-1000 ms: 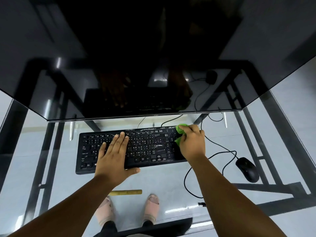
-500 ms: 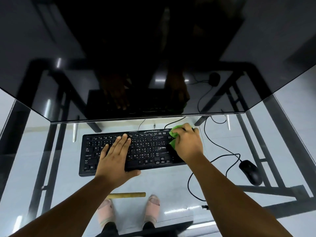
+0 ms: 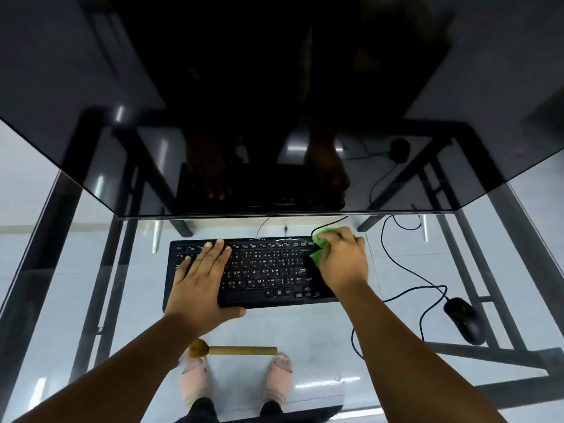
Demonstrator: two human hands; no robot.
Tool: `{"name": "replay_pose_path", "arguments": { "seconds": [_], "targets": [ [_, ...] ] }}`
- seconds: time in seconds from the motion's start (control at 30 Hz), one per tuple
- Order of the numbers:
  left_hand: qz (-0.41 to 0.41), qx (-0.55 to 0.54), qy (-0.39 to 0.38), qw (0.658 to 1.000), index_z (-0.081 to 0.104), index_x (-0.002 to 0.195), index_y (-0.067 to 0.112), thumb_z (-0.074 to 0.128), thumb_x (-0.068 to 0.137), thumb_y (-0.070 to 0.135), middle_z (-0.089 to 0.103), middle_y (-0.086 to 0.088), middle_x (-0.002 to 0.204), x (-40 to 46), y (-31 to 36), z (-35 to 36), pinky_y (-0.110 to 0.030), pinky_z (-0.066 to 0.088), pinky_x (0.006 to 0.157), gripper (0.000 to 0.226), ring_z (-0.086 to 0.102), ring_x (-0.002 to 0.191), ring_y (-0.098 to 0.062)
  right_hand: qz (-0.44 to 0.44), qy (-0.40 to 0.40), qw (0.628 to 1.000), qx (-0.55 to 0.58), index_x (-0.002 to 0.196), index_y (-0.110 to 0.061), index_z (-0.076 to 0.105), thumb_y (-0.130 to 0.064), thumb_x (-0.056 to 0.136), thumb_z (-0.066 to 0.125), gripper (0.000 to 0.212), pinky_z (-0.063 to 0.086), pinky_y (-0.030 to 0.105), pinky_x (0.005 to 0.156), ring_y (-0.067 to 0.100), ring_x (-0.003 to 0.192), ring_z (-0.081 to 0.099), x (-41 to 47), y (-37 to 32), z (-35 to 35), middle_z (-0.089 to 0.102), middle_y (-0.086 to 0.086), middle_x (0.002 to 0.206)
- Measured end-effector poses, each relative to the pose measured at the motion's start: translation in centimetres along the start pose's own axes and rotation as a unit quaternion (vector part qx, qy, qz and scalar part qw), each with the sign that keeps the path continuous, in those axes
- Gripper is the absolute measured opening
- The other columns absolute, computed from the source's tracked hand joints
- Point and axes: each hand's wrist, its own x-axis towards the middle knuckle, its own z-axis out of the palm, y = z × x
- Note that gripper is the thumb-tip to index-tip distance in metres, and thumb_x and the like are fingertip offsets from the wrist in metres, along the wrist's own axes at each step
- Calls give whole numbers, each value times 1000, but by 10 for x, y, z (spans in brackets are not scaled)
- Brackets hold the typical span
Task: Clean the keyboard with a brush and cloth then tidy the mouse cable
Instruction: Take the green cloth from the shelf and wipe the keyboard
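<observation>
Head view: the left hand lies flat, fingers straight, pressing on the left part of the black keyboard on the glass surface. The right hand clutches a green cloth against the keyboard's far right corner. The brush lies near the keyboard's near edge. The mouse sits well right, its cable looping toward the monitor.

Person is showing bare forearms, no sleeves; left hand and right hand ungloved, no rings or watch showing. Wearing pale pink open-toe slippers, dark trousers.
</observation>
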Motion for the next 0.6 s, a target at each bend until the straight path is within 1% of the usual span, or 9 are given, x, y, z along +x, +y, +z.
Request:
{"name": "replay_pose_path", "arguments": {
  "seconds": [0.1, 0.13, 0.2, 0.3, 0.37, 0.4, 0.5, 0.53, 0.6],
  "targets": [
    [-17, 1, -3, 1000, 12, 153, 26, 57, 52, 83, 3, 7, 162, -2, -10, -4, -42, 2, 120, 124, -3, 148, -11, 20, -9, 999, -32, 115, -31, 67, -18, 88, 51, 34, 32, 31, 86, 30, 104, 50, 11, -7, 3, 57, 0, 120],
    [-22, 1, -4, 1000, 12, 153, 26, 56, 52, 83, 2, 6, 162, -3, -11, -4, -42, 2, 120, 125, -4, 148, -12, 10, -22, 999, -29, 116, -30, 67, -18, 88, 53, 33, 33, 31, 88, 30, 106, 47, 11, -16, 4, 56, -1, 122],
    [-29, -3, -2, 1000, 12, 153, 25, 55, 51, 83, 2, 4, 162, -5, -14, -5, -42, 0, 120, 125, -5, 148, -14, -26, -43, 999, -8, 118, -30, 67, -19, 89, 54, 33, 40, 32, 89, 28, 107, 41, 5, -35, 4, 53, -5, 125],
    [-35, -11, -1, 999, 11, 153, 25, 59, 51, 82, 0, 2, 162, -6, -17, -6, -42, 1, 120, 127, -5, 149, -18, -58, -35, 998, 14, 116, -32, 68, -14, 90, 50, 36, 50, 33, 80, 26, 106, 38, -7, -38, 4, 53, -9, 124],
    [-45, -10, -5, 999, 10, 153, 25, 62, 50, 82, -1, 0, 162, -6, -24, -8, -42, 2, 120, 129, -5, 149, -21, -29, -25, 999, 1, 113, -34, 68, -17, 90, 52, 33, 51, 33, 73, 27, 107, 39, -8, -31, 4, 53, -10, 124],
    [-48, -7, -7, 999, 9, 153, 24, 61, 49, 82, -1, -1, 162, -7, -28, -9, -43, 2, 120, 130, -6, 149, -22, -10, -21, 1000, -7, 113, -34, 67, -20, 89, 56, 30, 49, 31, 73, 28, 108, 40, -7, -28, 3, 53, -8, 124],
    [-47, -2, -10, 999, 8, 153, 21, 60, 50, 84, -1, -4, 162, -8, -33, -11, -42, 1, 119, 132, -5, 149, -23, 24, -38, 999, -30, 120, -33, 65, -28, 87, 64, 33, 45, 32, 82, 32, 111, 40, 0, -37, 6, 51, -4, 127],
    [-47, -4, -11, 999, 8, 153, 20, 60, 50, 84, 0, -4, 162, -8, -34, -11, -42, 1, 119, 132, -4, 149, -23, 23, -52, 998, -30, 123, -33, 64, -29, 87, 64, 36, 45, 33, 86, 31, 113, 38, 1, -46, 7, 50, -4, 129],
    [-47, -7, -9, 999, 6, 153, 19, 59, 49, 85, 1, -4, 162, -7, -33, -11, -42, 3, 119, 134, -4, 149, -22, -15, -77, 997, -20, 125, -34, 62, -28, 88, 63, 37, 47, 35, 91, 29, 116, 36, -2, -66, 10, 48, -6, 131]
  ]
}}
